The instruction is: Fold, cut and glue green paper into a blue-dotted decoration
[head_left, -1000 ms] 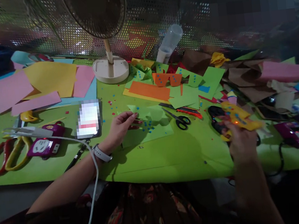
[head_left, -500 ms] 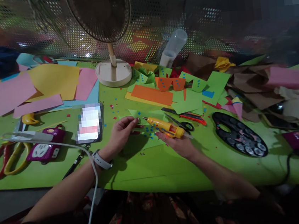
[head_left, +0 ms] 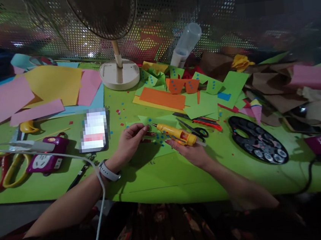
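Observation:
A yellow glue gun [head_left: 176, 133] lies in the grip of my right hand [head_left: 191, 151], its dark nozzle pointing left. Close to the nozzle tip, my left hand [head_left: 132, 140] has thumb and forefinger pinched together; whatever they hold is too small to make out. Below both hands is a light green paper sheet [head_left: 167, 148] with several small blue paper bits [head_left: 160, 137] around the middle. Black-handled scissors [head_left: 198, 131] and an orange cutter [head_left: 208, 123] rest just beyond the glue gun.
A phone [head_left: 94, 129] and a purple power adapter [head_left: 48, 156] with a white cable are at left, beside large scissors [head_left: 9, 170]. A fan [head_left: 120, 76] stands behind. Dotted green and orange paper pieces [head_left: 184, 85] lie at the back, a black palette [head_left: 256, 136] at right.
The view has shifted slightly. Both hands keep nearly the same pose, with the glue gun's nozzle still close to the left fingertips.

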`<state>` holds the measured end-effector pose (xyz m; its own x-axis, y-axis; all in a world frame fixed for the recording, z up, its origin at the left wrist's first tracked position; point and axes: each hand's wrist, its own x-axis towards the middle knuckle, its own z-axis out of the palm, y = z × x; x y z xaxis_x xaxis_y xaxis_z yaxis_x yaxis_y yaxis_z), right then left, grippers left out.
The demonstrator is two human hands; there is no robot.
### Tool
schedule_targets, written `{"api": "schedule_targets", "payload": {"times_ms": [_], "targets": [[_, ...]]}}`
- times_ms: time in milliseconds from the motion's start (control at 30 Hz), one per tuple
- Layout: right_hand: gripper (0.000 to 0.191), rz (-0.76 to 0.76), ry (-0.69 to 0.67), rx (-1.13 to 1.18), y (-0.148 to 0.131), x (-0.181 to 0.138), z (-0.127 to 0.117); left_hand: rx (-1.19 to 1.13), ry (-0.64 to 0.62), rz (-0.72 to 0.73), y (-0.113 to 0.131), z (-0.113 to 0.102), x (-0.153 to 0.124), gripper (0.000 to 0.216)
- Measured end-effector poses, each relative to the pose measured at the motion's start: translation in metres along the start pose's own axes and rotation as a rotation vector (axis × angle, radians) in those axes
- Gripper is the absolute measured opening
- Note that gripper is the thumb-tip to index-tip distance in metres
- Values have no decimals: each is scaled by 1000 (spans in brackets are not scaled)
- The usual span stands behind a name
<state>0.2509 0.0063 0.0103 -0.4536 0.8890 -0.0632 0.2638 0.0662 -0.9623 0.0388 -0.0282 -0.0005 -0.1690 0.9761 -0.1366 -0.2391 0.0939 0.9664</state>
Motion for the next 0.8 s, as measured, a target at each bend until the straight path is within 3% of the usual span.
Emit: {"api": "schedule_targets", "payload": {"times_ms": [467, 800], "targets": [[19, -54, -7, -52, 0, 2, -1, 31, 15, -18, 2, 1, -2, 30], [27, -20, 1, -80, 2, 2, -2, 4, 8, -20, 0, 1, -2, 27]]}}
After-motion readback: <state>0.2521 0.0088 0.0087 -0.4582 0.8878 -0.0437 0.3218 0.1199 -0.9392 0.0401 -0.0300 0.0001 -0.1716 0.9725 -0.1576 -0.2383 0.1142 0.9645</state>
